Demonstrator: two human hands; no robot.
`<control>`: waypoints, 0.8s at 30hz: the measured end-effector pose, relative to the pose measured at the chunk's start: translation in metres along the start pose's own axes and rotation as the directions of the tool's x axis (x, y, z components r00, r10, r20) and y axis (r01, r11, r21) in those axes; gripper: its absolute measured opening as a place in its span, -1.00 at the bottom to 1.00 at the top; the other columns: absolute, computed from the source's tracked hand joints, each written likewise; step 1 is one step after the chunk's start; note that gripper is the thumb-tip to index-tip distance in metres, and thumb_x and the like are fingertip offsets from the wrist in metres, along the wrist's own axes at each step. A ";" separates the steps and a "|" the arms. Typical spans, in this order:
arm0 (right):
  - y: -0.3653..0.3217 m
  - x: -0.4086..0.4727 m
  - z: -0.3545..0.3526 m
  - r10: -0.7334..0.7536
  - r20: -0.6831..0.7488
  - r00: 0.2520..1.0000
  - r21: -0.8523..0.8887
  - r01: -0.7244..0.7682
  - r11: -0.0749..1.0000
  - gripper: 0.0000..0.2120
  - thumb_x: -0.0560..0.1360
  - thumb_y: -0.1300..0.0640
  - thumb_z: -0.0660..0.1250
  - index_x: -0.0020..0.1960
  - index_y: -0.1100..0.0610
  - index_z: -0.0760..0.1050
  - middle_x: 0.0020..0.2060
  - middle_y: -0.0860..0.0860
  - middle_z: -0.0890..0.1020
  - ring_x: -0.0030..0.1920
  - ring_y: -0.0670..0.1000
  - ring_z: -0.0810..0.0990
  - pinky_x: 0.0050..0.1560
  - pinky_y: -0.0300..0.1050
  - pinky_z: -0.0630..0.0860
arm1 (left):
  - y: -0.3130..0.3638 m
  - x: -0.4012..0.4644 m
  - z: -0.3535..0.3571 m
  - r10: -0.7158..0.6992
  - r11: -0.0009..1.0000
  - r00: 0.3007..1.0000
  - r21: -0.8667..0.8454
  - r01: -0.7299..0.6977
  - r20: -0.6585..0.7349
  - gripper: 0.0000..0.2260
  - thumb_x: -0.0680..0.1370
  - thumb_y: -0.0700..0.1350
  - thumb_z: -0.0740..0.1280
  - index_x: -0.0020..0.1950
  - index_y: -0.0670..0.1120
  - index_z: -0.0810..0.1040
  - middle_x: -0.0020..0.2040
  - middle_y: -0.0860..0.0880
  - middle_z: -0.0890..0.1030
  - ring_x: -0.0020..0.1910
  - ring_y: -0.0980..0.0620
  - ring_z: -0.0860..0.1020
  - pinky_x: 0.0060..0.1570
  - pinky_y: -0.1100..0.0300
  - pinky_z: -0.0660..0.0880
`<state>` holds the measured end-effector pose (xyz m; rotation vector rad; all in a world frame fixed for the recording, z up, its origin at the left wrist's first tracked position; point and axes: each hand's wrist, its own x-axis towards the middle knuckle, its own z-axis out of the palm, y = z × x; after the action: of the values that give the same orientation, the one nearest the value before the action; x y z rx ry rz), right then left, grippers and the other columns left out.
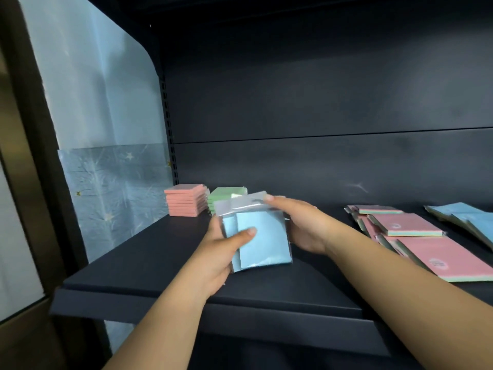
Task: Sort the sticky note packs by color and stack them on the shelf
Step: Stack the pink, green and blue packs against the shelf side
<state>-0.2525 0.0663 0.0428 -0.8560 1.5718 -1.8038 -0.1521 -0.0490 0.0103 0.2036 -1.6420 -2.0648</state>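
Note:
Both hands hold a bundle of blue sticky note packs (262, 239) in clear wrappers above the dark shelf (149, 252). My left hand (221, 252) grips the bundle's left side, thumb across the front. My right hand (298, 222) holds its right side, fingers curled over the top wrapper edge. Behind the bundle, a stack of salmon-pink packs (185, 200) stands at the shelf's back left, and a green stack (224, 194) stands just right of it, partly hidden by the bundle.
Loose pink packs with rainbow edges (408, 225) lie scattered on the shelf's right side, with several blue packs (464, 217) at the far right. A translucent side panel (106, 129) closes the shelf's left end. The shelf's dark back wall (320, 102) rises behind.

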 end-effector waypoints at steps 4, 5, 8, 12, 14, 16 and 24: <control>0.002 0.000 0.000 -0.096 -0.038 0.995 -0.054 0.094 0.994 -0.88 0.53 0.07 0.30 -0.02 0.10 0.55 -0.16 0.02 0.68 -0.22 -0.05 0.66 -0.19 -0.16 0.58 | 0.003 -0.001 0.004 0.047 0.971 0.994 0.227 -0.068 0.096 -0.47 0.48 -0.37 0.33 0.32 0.08 0.31 0.15 0.01 0.58 0.13 0.03 0.56 0.11 0.08 0.51; 0.003 0.000 0.000 -0.142 -0.052 0.989 -0.063 0.138 0.988 -0.89 0.52 0.08 0.30 -0.01 0.10 0.54 -0.16 0.01 0.67 -0.23 -0.07 0.66 -0.25 -0.20 0.57 | 0.005 0.000 0.005 0.060 0.956 0.993 0.281 -0.087 0.103 -0.46 0.48 -0.37 0.32 0.31 0.10 0.30 0.13 0.04 0.58 0.11 0.06 0.55 0.05 0.14 0.52; 0.008 0.002 0.001 -0.248 -0.108 0.963 -0.085 0.240 0.967 -0.90 0.51 0.11 0.32 -0.01 0.12 0.52 -0.15 0.02 0.66 -0.20 -0.03 0.63 -0.23 -0.20 0.55 | 0.006 -0.001 0.011 0.081 0.933 0.993 0.344 -0.104 0.081 -0.48 0.47 -0.37 0.31 0.26 0.12 0.29 0.06 0.08 0.57 0.04 0.12 0.55 -0.04 0.22 0.51; 0.017 0.008 0.007 -0.314 -0.172 0.934 -0.161 0.287 0.944 -0.90 0.51 0.06 0.34 -0.04 0.09 0.50 -0.07 0.07 0.64 -0.01 0.08 0.62 0.11 0.02 0.54 | 0.000 -0.006 0.017 0.082 0.932 0.997 0.355 -0.077 -0.001 -0.40 0.34 -0.19 0.43 0.32 0.05 0.31 0.14 0.02 0.58 0.12 0.04 0.56 0.21 0.00 0.48; 0.019 0.011 0.011 -0.363 -0.206 0.909 -0.191 0.326 0.926 -0.90 0.51 0.05 0.32 -0.04 0.07 0.48 -0.02 0.08 0.63 0.05 0.10 0.61 0.19 0.07 0.50 | 0.000 -0.004 0.019 0.088 0.929 0.996 0.363 -0.074 -0.021 -0.39 0.31 -0.15 0.43 0.32 0.06 0.31 0.13 0.02 0.58 0.11 0.03 0.56 0.21 -0.01 0.48; 0.020 0.012 0.013 -0.401 -0.222 0.889 -0.240 0.349 0.906 -0.90 0.52 0.05 0.30 -0.04 0.07 0.45 -0.02 0.09 0.62 0.07 0.10 0.60 0.21 0.09 0.49 | -0.001 -0.002 0.020 0.088 0.928 0.996 0.366 -0.071 -0.028 -0.42 0.35 -0.16 0.44 0.29 0.09 0.30 0.11 0.04 0.58 0.10 0.04 0.56 0.20 0.01 0.48; -0.002 0.015 -0.011 -0.120 -0.377 0.918 -0.091 0.092 0.992 -0.61 0.57 -0.13 0.13 -0.13 0.15 0.54 -0.18 0.03 0.60 -0.13 0.04 0.56 -0.01 -0.11 0.46 | -0.008 0.003 0.016 0.017 0.966 0.999 0.259 -0.008 -0.033 -0.54 0.49 -0.29 0.35 0.29 -0.02 0.26 0.15 0.00 0.54 0.06 0.07 0.54 0.11 0.15 0.46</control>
<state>-0.2706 0.0615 0.0451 -0.6564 1.8711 -2.1005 -0.1635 -0.0355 0.0076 0.3141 -1.8842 -1.8211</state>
